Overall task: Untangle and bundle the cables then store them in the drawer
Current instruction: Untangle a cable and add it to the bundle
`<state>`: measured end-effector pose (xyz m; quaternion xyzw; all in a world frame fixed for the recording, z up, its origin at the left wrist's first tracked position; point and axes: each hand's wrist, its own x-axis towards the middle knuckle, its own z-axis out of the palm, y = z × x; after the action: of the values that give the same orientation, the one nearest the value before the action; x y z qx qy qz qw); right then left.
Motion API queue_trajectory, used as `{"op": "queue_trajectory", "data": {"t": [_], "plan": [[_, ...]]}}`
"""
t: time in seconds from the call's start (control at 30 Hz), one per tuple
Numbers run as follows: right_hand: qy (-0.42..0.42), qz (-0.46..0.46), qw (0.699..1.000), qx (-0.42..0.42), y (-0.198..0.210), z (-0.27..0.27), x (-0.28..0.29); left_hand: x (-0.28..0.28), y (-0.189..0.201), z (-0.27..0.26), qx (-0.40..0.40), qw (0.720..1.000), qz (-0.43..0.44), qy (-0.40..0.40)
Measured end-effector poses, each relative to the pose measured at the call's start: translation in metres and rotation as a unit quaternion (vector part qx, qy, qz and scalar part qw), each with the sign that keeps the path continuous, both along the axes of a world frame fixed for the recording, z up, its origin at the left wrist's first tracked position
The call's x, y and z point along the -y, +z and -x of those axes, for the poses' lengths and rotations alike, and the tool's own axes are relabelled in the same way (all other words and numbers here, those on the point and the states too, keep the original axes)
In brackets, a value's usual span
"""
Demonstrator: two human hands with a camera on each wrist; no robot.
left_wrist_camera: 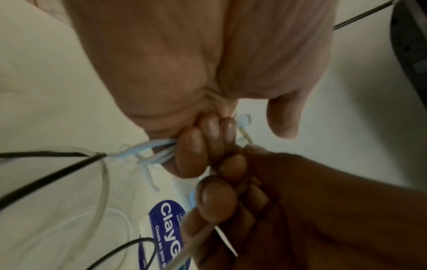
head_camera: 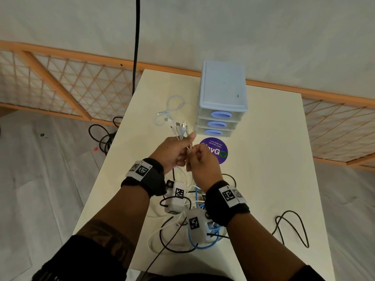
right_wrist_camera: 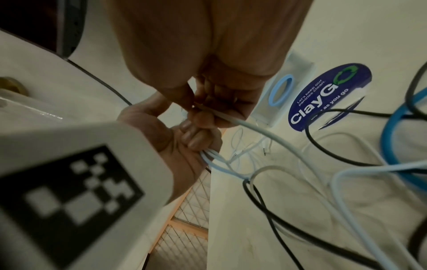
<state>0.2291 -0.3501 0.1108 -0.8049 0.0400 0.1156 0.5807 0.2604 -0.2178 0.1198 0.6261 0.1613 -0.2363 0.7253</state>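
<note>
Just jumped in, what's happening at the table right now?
The person is sorting cables over the table. The left hand grips a bunch of pale cables, plug ends sticking up, while the right hand pinches one pale strand beside it. More black, white and blue cables lie tangled nearer the person. The drawer unit is shut.

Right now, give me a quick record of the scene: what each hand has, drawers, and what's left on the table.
left hand: grips a bunch of pale cables, plugs pointing up
right hand: pinches one pale cable
drawer unit: three drawers, all closed
table: black and blue cables tangled near the wrists; round sticker
</note>
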Motion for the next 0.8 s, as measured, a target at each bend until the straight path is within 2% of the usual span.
{"op": "queue_trajectory", "data": {"t": [0.13,0.3,0.37,0.43,0.5,0.6,0.7,0.73,0.8], "plan": [[0.008,0.02,1.0,0.005,-0.001,0.008,0.0,0.002,0.001,0.006,0.022,0.998,-0.05,0.013],[0.037,0.013,0.999,-0.037,-0.003,0.017,0.002,0.009,0.004,0.008,0.035,0.995,-0.088,0.039],[0.078,-0.01,0.995,-0.057,-0.002,0.024,0.007,0.011,0.008,0.007,0.036,0.993,-0.055,0.102],[0.103,-0.034,0.991,-0.073,-0.001,0.033,0.012,0.01,0.015,0.005,0.033,0.986,0.016,0.163],[0.077,-0.123,0.981,-0.13,-0.001,0.041,0.017,0.005,0.022,0.005,0.027,0.982,0.065,0.173],[0.004,-0.259,0.944,-0.204,-0.001,0.042,0.022,-0.001,0.025,0.01,0.038,0.991,0.06,0.117],[-0.089,-0.385,0.89,-0.226,0.003,0.033,0.027,-0.005,0.023,0.019,0.07,0.997,-0.012,0.023],[-0.102,-0.404,0.88,-0.228,0.006,0.029,0.029,-0.006,0.022,0.021,0.081,0.996,-0.047,-0.011],[-0.094,-0.396,0.885,-0.227,0.013,0.027,0.028,-0.008,0.021,0.026,0.116,0.979,-0.147,-0.08]]}}
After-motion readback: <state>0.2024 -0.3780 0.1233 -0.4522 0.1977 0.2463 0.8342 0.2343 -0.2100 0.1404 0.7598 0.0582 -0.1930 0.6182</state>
